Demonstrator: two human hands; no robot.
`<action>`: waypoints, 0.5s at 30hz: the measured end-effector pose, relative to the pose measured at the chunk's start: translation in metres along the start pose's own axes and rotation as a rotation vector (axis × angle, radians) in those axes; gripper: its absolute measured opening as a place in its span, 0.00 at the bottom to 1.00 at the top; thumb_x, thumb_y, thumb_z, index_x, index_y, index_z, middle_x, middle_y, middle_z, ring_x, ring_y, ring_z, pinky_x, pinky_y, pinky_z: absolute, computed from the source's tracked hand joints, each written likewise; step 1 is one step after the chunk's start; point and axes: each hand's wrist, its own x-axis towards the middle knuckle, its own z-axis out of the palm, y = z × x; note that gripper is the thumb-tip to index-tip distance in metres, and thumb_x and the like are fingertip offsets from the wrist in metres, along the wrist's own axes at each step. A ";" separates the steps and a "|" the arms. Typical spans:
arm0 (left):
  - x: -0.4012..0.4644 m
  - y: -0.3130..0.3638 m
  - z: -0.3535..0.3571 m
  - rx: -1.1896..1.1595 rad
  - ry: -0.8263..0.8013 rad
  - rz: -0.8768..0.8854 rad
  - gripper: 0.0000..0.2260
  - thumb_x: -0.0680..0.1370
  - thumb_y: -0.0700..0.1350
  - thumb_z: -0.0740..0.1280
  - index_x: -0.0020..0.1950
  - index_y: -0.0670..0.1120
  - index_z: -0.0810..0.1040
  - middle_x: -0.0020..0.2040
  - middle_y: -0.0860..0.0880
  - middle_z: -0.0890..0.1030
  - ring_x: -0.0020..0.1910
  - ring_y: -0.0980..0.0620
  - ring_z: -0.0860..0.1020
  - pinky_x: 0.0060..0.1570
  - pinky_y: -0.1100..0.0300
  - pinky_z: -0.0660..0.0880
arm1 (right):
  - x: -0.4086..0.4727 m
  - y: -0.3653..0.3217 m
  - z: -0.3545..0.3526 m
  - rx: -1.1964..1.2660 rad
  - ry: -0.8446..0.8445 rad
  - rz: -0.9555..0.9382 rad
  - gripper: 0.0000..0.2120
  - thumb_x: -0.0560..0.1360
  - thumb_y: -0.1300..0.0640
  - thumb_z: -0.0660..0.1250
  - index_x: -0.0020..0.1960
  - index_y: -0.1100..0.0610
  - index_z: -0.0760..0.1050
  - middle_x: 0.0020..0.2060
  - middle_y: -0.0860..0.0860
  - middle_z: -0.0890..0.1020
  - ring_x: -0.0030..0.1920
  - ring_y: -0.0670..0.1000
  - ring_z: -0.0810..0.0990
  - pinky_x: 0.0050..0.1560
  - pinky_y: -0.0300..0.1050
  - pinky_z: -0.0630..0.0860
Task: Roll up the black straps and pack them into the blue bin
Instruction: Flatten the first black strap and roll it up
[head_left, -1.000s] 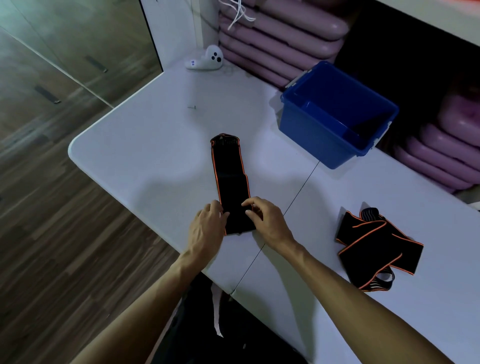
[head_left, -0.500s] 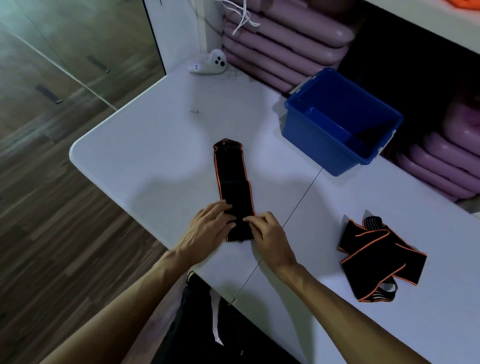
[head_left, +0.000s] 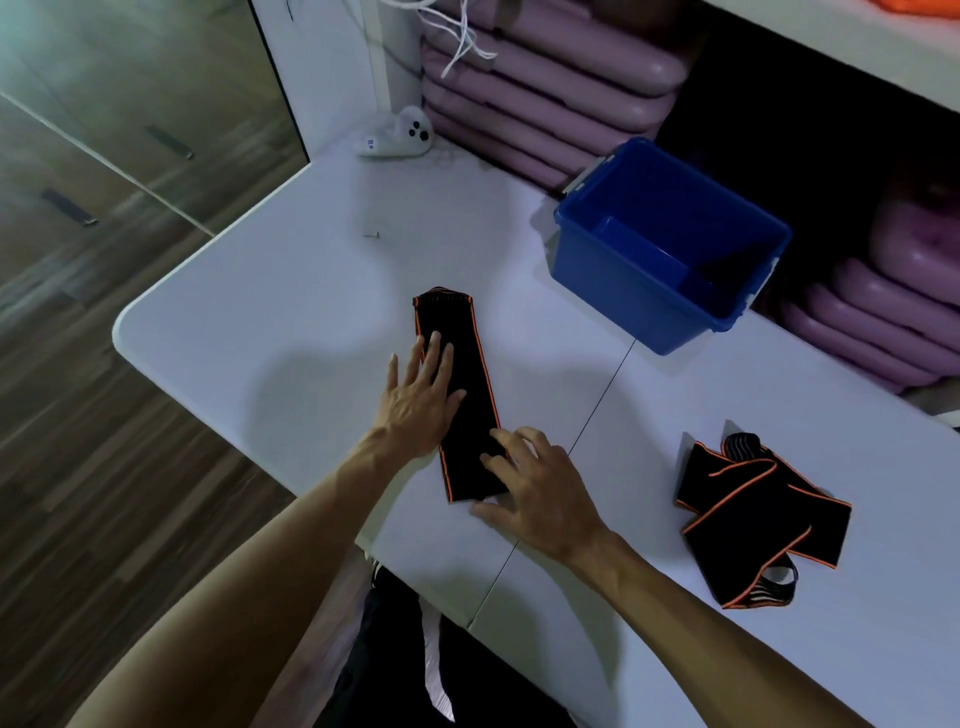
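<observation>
A black strap with orange edging (head_left: 467, 405) lies flat and lengthwise on the white table (head_left: 291, 312). My left hand (head_left: 418, 397) rests flat on its left side near the middle, fingers spread. My right hand (head_left: 535, 491) presses fingertips on the strap's near end. A second black strap (head_left: 758, 514) lies in a loose crumpled heap to the right. The blue bin (head_left: 613, 280) stands open behind them; something dark shows in its far corner.
A white handheld controller (head_left: 397, 137) sits at the table's back corner, and a small screw (head_left: 371, 235) lies near it. Stacked purple pads (head_left: 545, 83) line the wall behind the bin. The table's rounded left edge drops to a wooden floor.
My left hand slid forward from the strap's near end to its middle and flattened. My right hand stayed at the near end. The view moved closer.
</observation>
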 end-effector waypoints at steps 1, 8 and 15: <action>0.002 0.001 -0.002 0.011 0.023 0.014 0.28 0.82 0.54 0.49 0.78 0.42 0.45 0.79 0.43 0.42 0.77 0.44 0.40 0.74 0.42 0.43 | -0.002 0.004 0.000 -0.019 -0.019 -0.036 0.26 0.69 0.41 0.70 0.59 0.56 0.78 0.64 0.53 0.77 0.62 0.57 0.74 0.46 0.53 0.77; 0.008 -0.007 -0.018 -0.104 0.067 0.050 0.25 0.81 0.50 0.56 0.76 0.42 0.56 0.79 0.41 0.49 0.78 0.43 0.48 0.74 0.41 0.54 | 0.002 0.014 0.006 -0.040 0.036 -0.148 0.20 0.72 0.50 0.71 0.60 0.58 0.78 0.60 0.55 0.80 0.58 0.57 0.77 0.44 0.51 0.77; -0.096 0.011 -0.005 -0.294 0.196 0.382 0.21 0.78 0.57 0.62 0.66 0.46 0.73 0.62 0.47 0.75 0.59 0.48 0.75 0.57 0.52 0.74 | 0.010 0.022 -0.003 0.047 -0.045 -0.150 0.19 0.78 0.48 0.60 0.64 0.58 0.74 0.62 0.55 0.76 0.61 0.56 0.73 0.48 0.52 0.77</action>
